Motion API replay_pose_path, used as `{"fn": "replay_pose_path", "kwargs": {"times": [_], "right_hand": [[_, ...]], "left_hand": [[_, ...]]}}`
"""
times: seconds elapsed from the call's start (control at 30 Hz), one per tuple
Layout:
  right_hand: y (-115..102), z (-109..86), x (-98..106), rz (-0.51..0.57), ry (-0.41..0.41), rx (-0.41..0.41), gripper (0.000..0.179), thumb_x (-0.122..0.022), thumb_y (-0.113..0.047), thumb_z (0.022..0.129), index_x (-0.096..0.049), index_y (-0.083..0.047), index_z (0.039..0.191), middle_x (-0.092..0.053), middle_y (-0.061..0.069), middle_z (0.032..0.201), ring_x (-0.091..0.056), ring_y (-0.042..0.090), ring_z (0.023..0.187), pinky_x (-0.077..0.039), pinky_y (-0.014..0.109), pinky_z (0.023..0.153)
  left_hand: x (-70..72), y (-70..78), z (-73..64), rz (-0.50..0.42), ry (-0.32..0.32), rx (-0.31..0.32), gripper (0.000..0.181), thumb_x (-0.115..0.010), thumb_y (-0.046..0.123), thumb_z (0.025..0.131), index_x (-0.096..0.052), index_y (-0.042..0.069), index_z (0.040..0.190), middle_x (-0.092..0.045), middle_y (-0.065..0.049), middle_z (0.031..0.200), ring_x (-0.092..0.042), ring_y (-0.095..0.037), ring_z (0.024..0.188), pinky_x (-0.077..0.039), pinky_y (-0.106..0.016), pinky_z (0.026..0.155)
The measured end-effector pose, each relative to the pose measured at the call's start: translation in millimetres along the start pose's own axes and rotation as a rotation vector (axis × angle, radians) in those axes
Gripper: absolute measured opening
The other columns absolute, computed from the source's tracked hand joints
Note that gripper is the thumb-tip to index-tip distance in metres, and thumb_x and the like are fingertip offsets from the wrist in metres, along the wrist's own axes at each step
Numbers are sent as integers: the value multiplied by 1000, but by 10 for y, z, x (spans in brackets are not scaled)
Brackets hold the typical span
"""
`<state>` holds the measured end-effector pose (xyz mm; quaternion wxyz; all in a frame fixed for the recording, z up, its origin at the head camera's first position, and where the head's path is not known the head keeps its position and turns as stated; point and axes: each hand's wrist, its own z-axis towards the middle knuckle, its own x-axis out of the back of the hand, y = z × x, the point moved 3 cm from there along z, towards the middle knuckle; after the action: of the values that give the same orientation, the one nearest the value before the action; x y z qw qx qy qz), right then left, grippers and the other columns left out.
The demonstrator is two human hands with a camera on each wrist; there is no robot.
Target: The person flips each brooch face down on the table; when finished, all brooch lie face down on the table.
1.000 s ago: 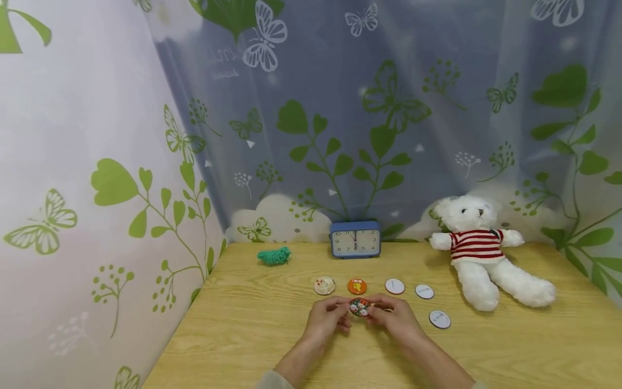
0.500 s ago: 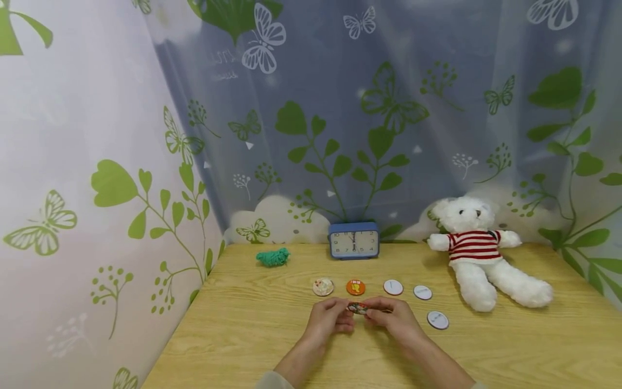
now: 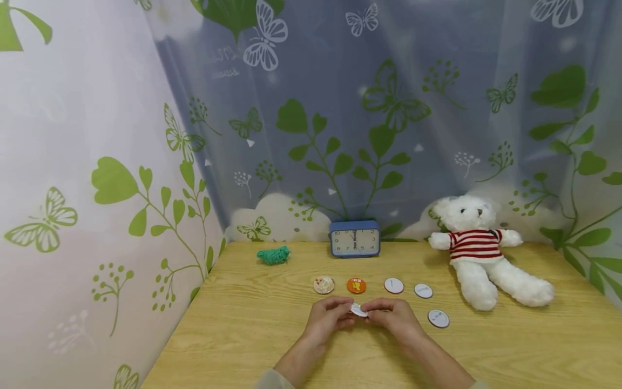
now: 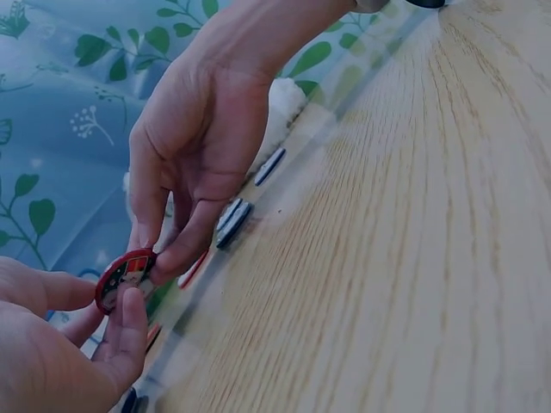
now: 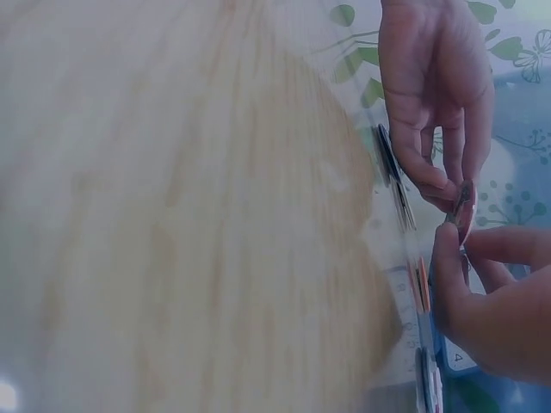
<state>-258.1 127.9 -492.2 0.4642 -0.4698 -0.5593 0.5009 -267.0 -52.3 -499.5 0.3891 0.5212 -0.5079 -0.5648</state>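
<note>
My left hand (image 3: 328, 317) and right hand (image 3: 396, 319) pinch one round pin badge (image 3: 358, 310) between them, thumbs and fingertips at opposite edges. Its white back is turned towards the head camera, tilted. From the left wrist view the badge (image 4: 126, 277) shows its red-rimmed printed front. On the table just beyond lie a cream patterned badge (image 3: 323, 284) and an orange badge (image 3: 356, 286), both picture side up. Three more badges lie white back up: one red-rimmed badge (image 3: 393, 285), a second badge (image 3: 423, 290) and a third badge (image 3: 438, 318) near my right hand.
A blue alarm clock (image 3: 355, 239) stands at the back of the wooden table (image 3: 233, 335). Left of it lies a green bundle of yarn or cord (image 3: 274, 255). A white teddy bear (image 3: 476, 251) in a striped shirt sits at the right. Printed curtains (image 3: 311, 162) hang behind.
The held badge has turned over between my fingers: its printed front faced the head camera, then it stood nearly edge-on, and now its white back shows. Both hands have stayed in place.
</note>
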Motion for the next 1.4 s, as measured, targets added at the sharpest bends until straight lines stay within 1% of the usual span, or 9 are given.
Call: {"fn": "replay_pose_path", "kwargs": {"times": [0.17, 0.4, 0.5, 0.6, 0.77, 0.9, 1.0, 1.17, 1.4], "right_hand": [[2, -2, -12, 27, 18, -12, 22, -66, 8, 92, -71, 16, 112, -74, 14, 108, -69, 14, 87, -62, 27, 78], [-9, 19, -37, 54, 82, -16, 22, -66, 12, 90, -69, 14, 112, -69, 15, 104, -68, 17, 84, -63, 28, 75], [4, 31, -45, 61, 106, -21, 23, -66, 13, 89, -68, 14, 113, -67, 17, 105, -67, 19, 85, -63, 30, 75], [15, 33, -46, 56, 119, -32, 24, -66, 14, 89, -68, 14, 113, -68, 19, 106, -67, 20, 85, -64, 32, 74], [14, 39, -46, 16, 129, -30, 23, -67, 12, 89, -70, 12, 111, -72, 16, 103, -67, 20, 85, -63, 32, 73], [-3, 35, -43, -15, 135, -24, 23, -68, 11, 88, -71, 11, 111, -73, 15, 103, -68, 19, 86, -63, 30, 74], [-11, 37, -41, -14, 136, -20, 22, -68, 12, 89, -71, 12, 111, -74, 16, 103, -69, 19, 87, -63, 30, 75], [-13, 54, -28, -32, 152, -28, 20, -67, 14, 88, -72, 12, 108, -73, 14, 99, -69, 18, 84, -63, 29, 73], [19, 71, -6, -91, 169, -35, 16, -68, 15, 87, -73, 13, 102, -73, 12, 93, -69, 17, 80, -64, 31, 70]], "left_hand": [[22, -8, 2, -26, -4, -11, 28, -67, 0, 97, -66, -16, 121, -72, -12, 102, -70, -14, 81, -64, -29, 79], [25, 13, 2, -29, 2, -24, 30, -67, -6, 95, -64, -18, 122, -72, -13, 100, -69, -14, 79, -64, -28, 77], [25, 14, -2, -4, 12, -23, 27, -68, -7, 94, -66, -17, 119, -72, -13, 97, -68, -14, 76, -63, -26, 74], [27, 16, -11, 31, 22, -25, 24, -69, -8, 93, -68, -15, 115, -71, -12, 93, -68, -14, 72, -62, -25, 70], [28, 27, -28, 77, 24, -36, 23, -69, -9, 92, -69, -15, 114, -71, -13, 92, -67, -13, 70, -62, -24, 68], [32, 28, -33, 86, 23, -30, 24, -68, -13, 90, -69, -17, 114, -71, -20, 95, -67, -13, 70, -63, -26, 69], [35, 32, -36, 81, 19, -17, 25, -67, -15, 89, -69, -17, 114, -71, -24, 97, -67, -13, 70, -64, -27, 71], [48, 49, -32, 87, 6, 0, 26, -67, -14, 91, -66, -19, 116, -72, -22, 98, -69, -14, 73, -65, -32, 76], [59, 46, -43, 141, 1, 16, 27, -68, -8, 92, -66, -20, 116, -73, -22, 103, -72, -17, 80, -65, -36, 82]]}}
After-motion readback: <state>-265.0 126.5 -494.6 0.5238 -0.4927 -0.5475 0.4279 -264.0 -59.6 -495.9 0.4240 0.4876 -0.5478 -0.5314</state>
